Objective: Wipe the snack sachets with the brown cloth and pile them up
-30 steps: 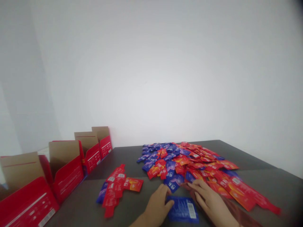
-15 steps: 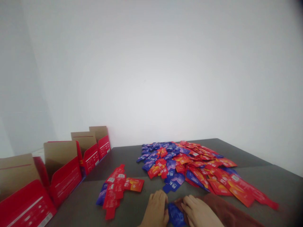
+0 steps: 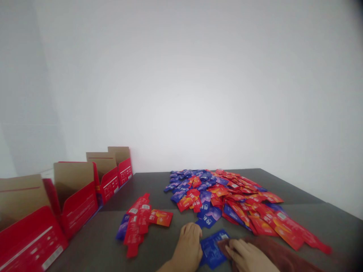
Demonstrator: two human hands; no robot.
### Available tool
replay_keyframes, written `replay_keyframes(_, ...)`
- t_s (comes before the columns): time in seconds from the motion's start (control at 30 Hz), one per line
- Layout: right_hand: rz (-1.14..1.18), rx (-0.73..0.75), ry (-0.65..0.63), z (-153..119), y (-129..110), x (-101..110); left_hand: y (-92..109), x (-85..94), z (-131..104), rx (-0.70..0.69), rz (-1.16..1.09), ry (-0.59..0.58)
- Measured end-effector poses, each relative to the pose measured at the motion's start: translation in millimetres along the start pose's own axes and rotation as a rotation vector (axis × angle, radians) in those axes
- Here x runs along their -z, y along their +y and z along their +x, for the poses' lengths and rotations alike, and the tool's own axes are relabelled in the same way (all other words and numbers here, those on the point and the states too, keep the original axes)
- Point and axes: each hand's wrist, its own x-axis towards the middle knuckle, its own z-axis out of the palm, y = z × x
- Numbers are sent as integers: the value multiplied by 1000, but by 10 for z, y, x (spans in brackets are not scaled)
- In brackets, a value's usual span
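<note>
A blue sachet (image 3: 213, 249) with a barcode lies in front of me at the lower middle. Closed fingers of my left hand (image 3: 187, 245) grip its left edge. My right hand (image 3: 248, 255) is bunched around a brown cloth (image 3: 266, 243), whose tip touches the sachet's right side. Behind the sachet spreads a large pile of red sachets (image 3: 241, 200) and blue sachets (image 3: 207, 215). A smaller group of mostly red sachets (image 3: 138, 223) lies to the left of my left hand.
Red cardboard boxes (image 3: 78, 213) with raised brown flaps stand in a row along the left side of the dark table (image 3: 153, 189). A white wall (image 3: 198, 94) rises behind the table.
My right hand and the cloth have moved right, uncovering more of the blue sachet. The sachet now lies flatter and shows its barcode. My left hand has shifted slightly.
</note>
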Motion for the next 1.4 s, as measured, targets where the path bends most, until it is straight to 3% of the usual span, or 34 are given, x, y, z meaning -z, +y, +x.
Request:
replay_keyframes(0.1, 52, -184, -41, 170, 68, -11, 5, -20, 118, -59, 39, -17)
replay_keyframes(0.27, 122, -357, -175, 807, -104, -66, 57, 53, 524, -170, 205, -74)
replay_keyframes(0.4, 91, -418, -178, 1058, -119, -128, 81, 81, 606, -88, 199, -43)
replay_keyframes(0.53, 52, -495, -190, 1074, -10, -168, 105, -2, 325, 39, 137, 12)
replay_keyframes(0.67, 75, -485, -198, 1036, 17, -126, 101, -5, 153, 48, 140, -37)
replay_keyframes(0.87, 183, -178, -212, 674, -48, 50, -138, 48, 292, -27, 1, -31)
replay_keyframes(0.97, 140, -269, -222, 575, 33, 66, -258, 39, 375, -51, -113, -48)
replay_keyframes(1.1, 88, -436, -228, 788, 96, -13, -311, 79, 442, -59, -166, -97)
replay_keyframes(1.27, 95, -388, -245, 1093, -146, -101, -306, 123, 415, -101, -60, -63)
replay_keyframes(1.4, 132, -304, -237, 950, -217, -52, -309, 103, 403, -113, 31, -50)
